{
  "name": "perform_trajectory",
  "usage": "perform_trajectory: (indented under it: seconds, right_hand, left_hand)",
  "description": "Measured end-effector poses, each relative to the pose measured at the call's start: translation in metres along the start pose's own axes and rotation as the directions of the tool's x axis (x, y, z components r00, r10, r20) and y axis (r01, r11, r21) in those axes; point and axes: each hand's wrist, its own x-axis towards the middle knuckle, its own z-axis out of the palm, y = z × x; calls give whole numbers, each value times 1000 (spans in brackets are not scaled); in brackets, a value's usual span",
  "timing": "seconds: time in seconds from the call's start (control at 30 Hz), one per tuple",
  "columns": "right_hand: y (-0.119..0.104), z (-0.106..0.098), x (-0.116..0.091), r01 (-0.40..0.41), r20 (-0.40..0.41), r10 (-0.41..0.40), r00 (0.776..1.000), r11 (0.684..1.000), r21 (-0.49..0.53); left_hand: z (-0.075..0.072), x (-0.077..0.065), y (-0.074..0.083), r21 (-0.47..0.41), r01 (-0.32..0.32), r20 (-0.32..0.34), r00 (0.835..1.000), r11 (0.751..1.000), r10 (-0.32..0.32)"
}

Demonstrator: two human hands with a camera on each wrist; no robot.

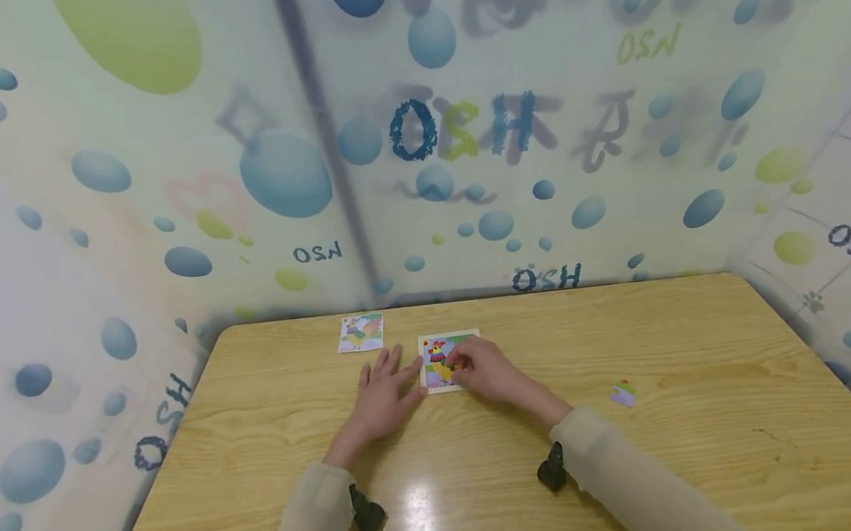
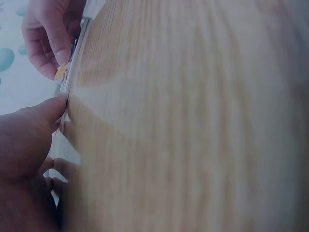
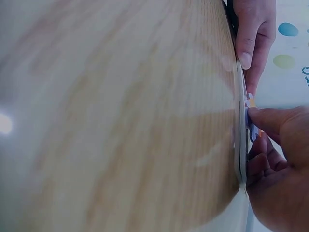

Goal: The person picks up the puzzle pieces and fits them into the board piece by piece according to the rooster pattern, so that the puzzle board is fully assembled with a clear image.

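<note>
A white-framed rooster jigsaw puzzle (image 1: 449, 335) lies flat near the middle of the table. My left hand (image 1: 382, 398) has its fingers spread, with thumb and forefinger tips against the frame's left edge. Over the puzzle's right half, my right hand (image 1: 488, 369) pinches a puzzle piece between thumb and fingers. In the left wrist view that puzzle piece (image 2: 61, 72) shows orange; in the right wrist view the puzzle piece (image 3: 252, 125) is tilted close above the board. The right hand hides much of the picture, so I cannot tell which spots are filled.
A rooster picture card (image 1: 361, 333) lies at the back, left of the puzzle. One loose puzzle piece (image 1: 622, 394), purple and green, is on the wooden table (image 1: 710, 443) to the right. A patterned curtain-like wall (image 1: 589, 244) rises behind the table.
</note>
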Motion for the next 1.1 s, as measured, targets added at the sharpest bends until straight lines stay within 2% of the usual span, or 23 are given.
perform_trajectory:
  seconds: [0.57, 0.83, 1.1]
  right_hand:
    - [2, 1, 1, -5, 7, 5, 1000, 999, -44]
    - [1, 0, 2, 12, 33, -9, 999, 997, -74]
    - [-2, -1, 0, 17, 56, -12, 998, 996, -90]
  left_hand:
    - [2, 1, -2, 7, -5, -3, 1000, 1000, 5]
    - [-8, -3, 12, 11, 3, -5, 1000, 1000, -3]
    - [-5, -3, 9, -8, -21, -27, 999, 1000, 21]
